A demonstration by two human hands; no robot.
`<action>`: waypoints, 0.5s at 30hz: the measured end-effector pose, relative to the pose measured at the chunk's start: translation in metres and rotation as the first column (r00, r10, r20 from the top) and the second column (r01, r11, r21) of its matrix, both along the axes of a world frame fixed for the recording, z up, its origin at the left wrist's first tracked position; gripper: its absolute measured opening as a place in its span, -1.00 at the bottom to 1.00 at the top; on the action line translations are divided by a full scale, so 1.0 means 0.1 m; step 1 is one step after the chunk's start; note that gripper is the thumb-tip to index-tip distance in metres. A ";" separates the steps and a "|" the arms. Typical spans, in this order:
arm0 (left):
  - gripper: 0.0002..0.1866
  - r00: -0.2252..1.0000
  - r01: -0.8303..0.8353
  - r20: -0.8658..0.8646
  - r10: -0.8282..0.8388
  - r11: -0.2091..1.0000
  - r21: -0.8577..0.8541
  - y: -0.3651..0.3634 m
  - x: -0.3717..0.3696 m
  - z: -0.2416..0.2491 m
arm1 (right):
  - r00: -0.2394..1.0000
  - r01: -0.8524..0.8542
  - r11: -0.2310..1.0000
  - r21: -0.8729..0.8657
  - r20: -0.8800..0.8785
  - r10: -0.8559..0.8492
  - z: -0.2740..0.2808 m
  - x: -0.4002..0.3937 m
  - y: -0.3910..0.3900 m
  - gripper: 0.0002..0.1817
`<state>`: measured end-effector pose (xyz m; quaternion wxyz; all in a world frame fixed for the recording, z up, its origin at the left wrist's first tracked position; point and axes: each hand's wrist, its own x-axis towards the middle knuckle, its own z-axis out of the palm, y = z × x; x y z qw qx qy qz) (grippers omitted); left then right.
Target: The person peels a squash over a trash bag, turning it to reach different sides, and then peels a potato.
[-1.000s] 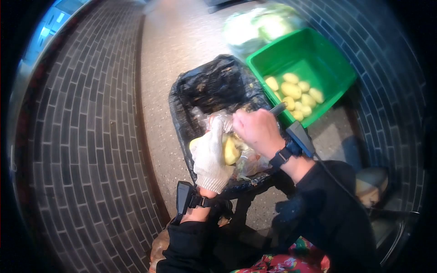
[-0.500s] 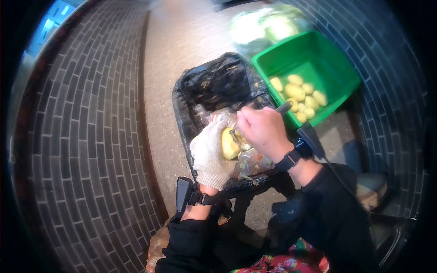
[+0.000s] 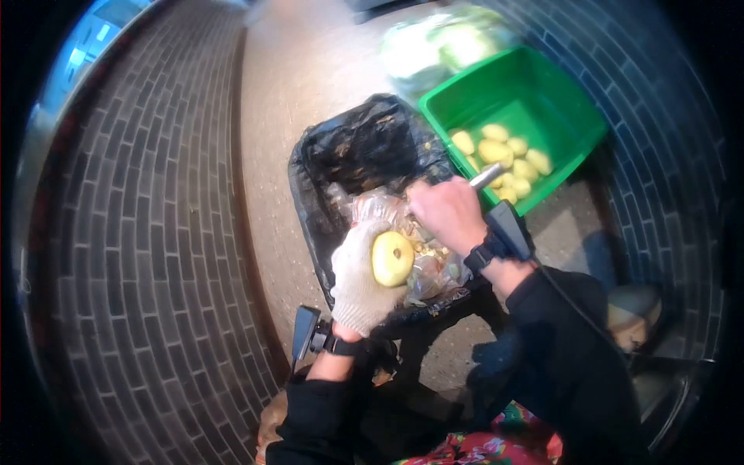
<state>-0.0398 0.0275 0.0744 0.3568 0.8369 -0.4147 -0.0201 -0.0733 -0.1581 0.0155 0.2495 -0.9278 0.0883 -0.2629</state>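
Note:
My left hand (image 3: 356, 271), in a whitish knit glove, is closed around a peeled yellow potato (image 3: 392, 260) with a dark spot on its face. Just right of it, my bare right hand (image 3: 448, 211) grips a peeler (image 3: 487, 176), whose metal handle end sticks out toward the upper right. The peeler's blade is hidden by the fingers, and a gap lies between that hand and the potato. Both hands are over a bin lined with a black plastic bag (image 3: 364, 147). Peelings and crumpled clear plastic (image 3: 434, 275) lie inside the bin.
A green tub (image 3: 554, 108) with several peeled potatoes (image 3: 496, 151) stands at the upper right. Behind it is a clear bag of pale green vegetables (image 3: 442, 46). Dark brick-pattern surfaces (image 3: 155, 232) rise on both sides. A shoe (image 3: 632, 314) shows at the right.
The right hand with the peeler has drawn off the potato. The potato has been turned in the left hand, so its dark spot now faces up.

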 end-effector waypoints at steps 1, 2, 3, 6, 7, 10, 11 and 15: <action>-0.19 0.997 0.034 -0.069 -0.037 0.998 -0.046 0.00 0.00 0.07 | 0.993 0.063 0.997 -0.040 -0.098 -0.067 -0.11 0.01 -0.08 -0.72; -0.18 0.996 0.085 0.032 -0.083 0.994 -0.074 0.00 0.00 0.07 | 0.991 0.072 0.995 -0.068 -0.106 -0.079 -0.05 0.01 -0.11 -0.69; -0.18 0.996 0.081 0.034 -0.079 0.994 -0.077 0.01 0.02 0.06 | 0.992 0.068 0.995 -0.070 -0.105 -0.075 0.00 0.01 -0.09 -0.69; -0.19 0.999 -0.011 -0.045 0.012 1.000 0.023 0.04 0.07 0.00 | 0.991 0.132 0.991 0.014 -0.019 -0.132 0.24 0.00 -0.01 -0.71; -0.19 0.998 -0.024 -0.049 0.025 1.000 0.019 0.04 0.09 0.00 | 0.993 0.118 0.993 0.009 -0.022 -0.118 0.28 0.01 0.02 -0.71; -0.20 0.986 -0.088 -0.136 0.092 0.996 0.032 0.03 0.15 -0.02 | 0.995 0.015 0.999 0.041 0.097 -0.019 0.36 0.00 0.11 -0.74; -0.20 0.986 -0.088 -0.138 0.092 0.996 0.035 0.04 0.16 -0.05 | 0.990 -0.049 0.997 0.055 0.137 0.041 0.38 -0.01 0.16 -0.75; -0.19 0.982 -0.117 -0.143 0.122 0.992 0.048 0.02 0.15 -0.07 | 0.981 -0.125 0.991 0.049 0.153 0.116 0.32 -0.05 0.33 -0.80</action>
